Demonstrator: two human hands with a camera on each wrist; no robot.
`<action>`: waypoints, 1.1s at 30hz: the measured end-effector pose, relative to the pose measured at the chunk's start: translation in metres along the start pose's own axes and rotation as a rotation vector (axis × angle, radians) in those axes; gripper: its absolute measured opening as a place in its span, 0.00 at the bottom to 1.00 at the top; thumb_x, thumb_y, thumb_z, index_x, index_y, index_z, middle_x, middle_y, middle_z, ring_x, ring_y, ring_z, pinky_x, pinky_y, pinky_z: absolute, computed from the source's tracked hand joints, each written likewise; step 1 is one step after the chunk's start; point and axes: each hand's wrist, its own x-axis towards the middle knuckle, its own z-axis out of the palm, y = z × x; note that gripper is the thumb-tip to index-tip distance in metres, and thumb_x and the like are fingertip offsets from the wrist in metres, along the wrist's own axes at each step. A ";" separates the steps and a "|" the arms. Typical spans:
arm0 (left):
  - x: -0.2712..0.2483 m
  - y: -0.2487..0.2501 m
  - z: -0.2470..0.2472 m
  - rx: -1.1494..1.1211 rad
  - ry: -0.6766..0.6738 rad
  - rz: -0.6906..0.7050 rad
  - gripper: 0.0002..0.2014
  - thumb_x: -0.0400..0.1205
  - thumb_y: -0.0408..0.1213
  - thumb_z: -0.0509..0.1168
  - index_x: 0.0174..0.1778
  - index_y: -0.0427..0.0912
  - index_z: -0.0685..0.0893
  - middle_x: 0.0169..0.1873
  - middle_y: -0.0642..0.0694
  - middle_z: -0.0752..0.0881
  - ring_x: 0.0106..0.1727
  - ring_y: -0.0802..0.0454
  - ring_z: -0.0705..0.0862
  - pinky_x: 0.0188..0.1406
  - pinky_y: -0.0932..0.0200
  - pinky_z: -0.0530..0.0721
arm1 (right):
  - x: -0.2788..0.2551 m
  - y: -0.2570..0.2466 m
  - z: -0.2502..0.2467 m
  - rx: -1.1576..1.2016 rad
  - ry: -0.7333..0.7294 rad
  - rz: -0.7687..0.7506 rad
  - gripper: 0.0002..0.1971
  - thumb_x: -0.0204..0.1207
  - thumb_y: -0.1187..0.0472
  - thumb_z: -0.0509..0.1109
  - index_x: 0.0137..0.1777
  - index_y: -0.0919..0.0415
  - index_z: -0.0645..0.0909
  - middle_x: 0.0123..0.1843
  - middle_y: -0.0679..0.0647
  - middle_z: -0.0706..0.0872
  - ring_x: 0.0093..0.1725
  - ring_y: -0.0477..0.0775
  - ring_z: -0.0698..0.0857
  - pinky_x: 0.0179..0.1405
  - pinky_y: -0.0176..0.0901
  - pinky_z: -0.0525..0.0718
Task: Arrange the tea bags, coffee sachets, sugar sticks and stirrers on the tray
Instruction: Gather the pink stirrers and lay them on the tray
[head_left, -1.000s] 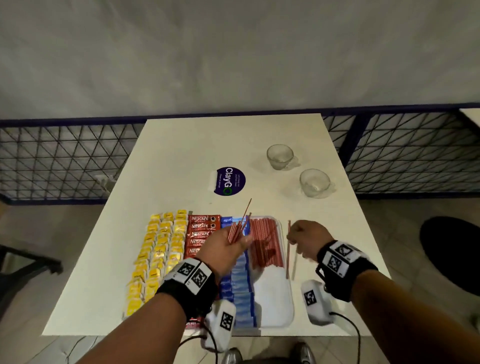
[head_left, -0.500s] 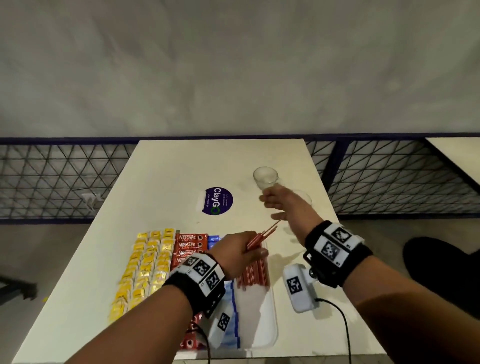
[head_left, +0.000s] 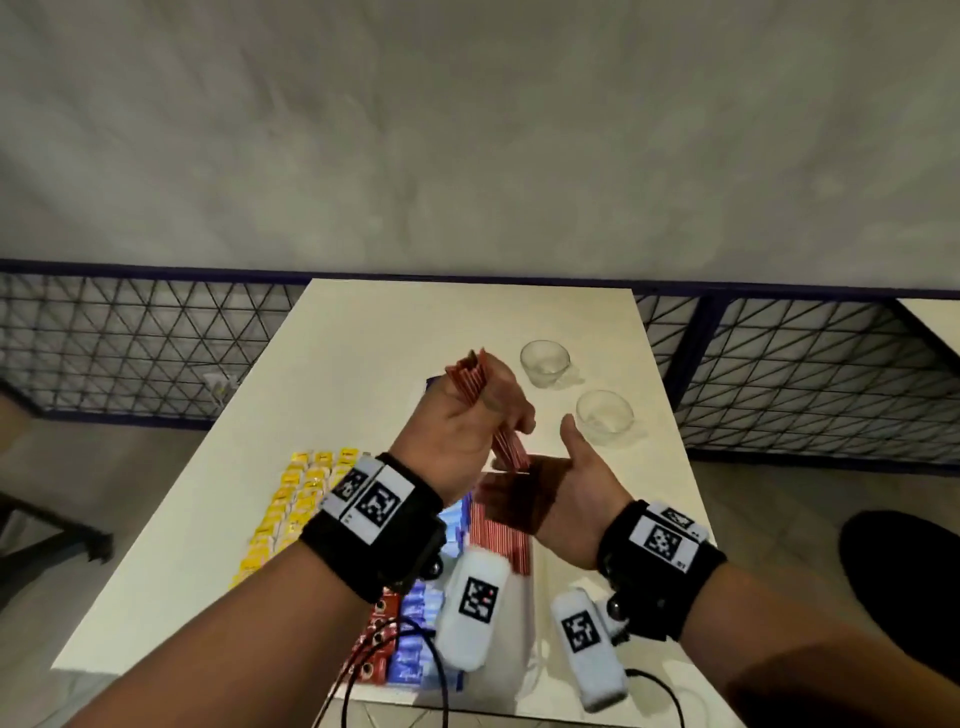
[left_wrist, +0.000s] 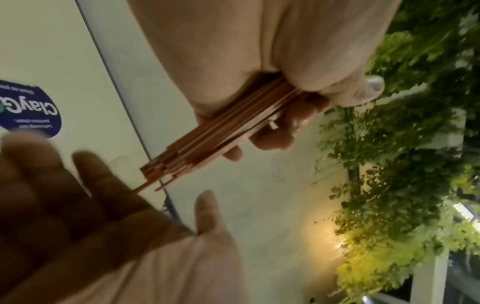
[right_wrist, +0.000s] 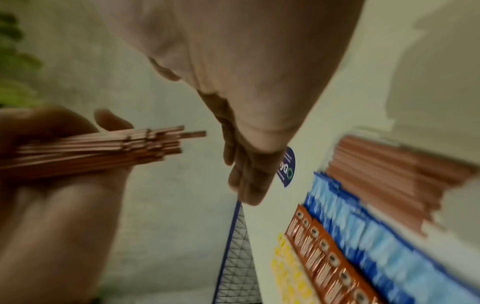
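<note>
My left hand (head_left: 488, 415) is raised above the tray and grips a bundle of red stirrers (head_left: 470, 379), tilted on end. The bundle (left_wrist: 221, 133) points its lower ends at my right hand (head_left: 545, 480), which is open with the palm turned to them; I cannot tell whether they touch. On the white tray (head_left: 524, 670) lie yellow tea bags (head_left: 291, 499), red coffee sachets (head_left: 375, 642), blue sugar sticks (head_left: 415, 649) and a row of red stirrers (head_left: 501, 535). The right wrist view shows the same rows: stirrers (right_wrist: 389, 174), sugar sticks (right_wrist: 363, 226), sachets (right_wrist: 324, 257), tea bags (right_wrist: 288, 273).
Two empty glass cups (head_left: 545, 361) (head_left: 605, 418) stand on the white table (head_left: 363, 332), beyond and to the right of my hands. A dark blue round sticker (left_wrist: 28, 109) lies on the table past the tray. A wire fence (head_left: 130, 343) and a grey wall run behind the table.
My left hand has lifted the stirrer bundle off the tray and tipped it on end. My right hand came back from the cups and opened beside the bundle's lower ends. My head has tilted upward.
</note>
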 end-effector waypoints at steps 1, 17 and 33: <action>-0.003 -0.005 0.004 0.036 -0.013 0.003 0.21 0.70 0.69 0.68 0.29 0.54 0.80 0.24 0.54 0.78 0.34 0.45 0.79 0.46 0.39 0.77 | -0.004 0.002 0.003 0.047 -0.049 0.013 0.45 0.75 0.27 0.49 0.63 0.74 0.76 0.59 0.73 0.83 0.57 0.69 0.83 0.62 0.61 0.78; -0.015 -0.019 -0.017 0.829 -0.313 -0.302 0.14 0.82 0.44 0.68 0.29 0.53 0.82 0.22 0.56 0.76 0.27 0.60 0.73 0.31 0.63 0.72 | -0.020 -0.037 0.015 -0.375 0.047 -0.299 0.34 0.82 0.37 0.46 0.60 0.66 0.79 0.59 0.61 0.87 0.60 0.62 0.84 0.69 0.60 0.74; -0.014 -0.004 -0.006 1.078 -0.508 -0.187 0.10 0.84 0.43 0.66 0.48 0.40 0.86 0.34 0.51 0.86 0.34 0.59 0.77 0.36 0.66 0.70 | -0.002 -0.021 0.033 -0.912 0.104 -0.496 0.27 0.83 0.38 0.49 0.52 0.54 0.84 0.54 0.48 0.88 0.54 0.49 0.84 0.59 0.47 0.78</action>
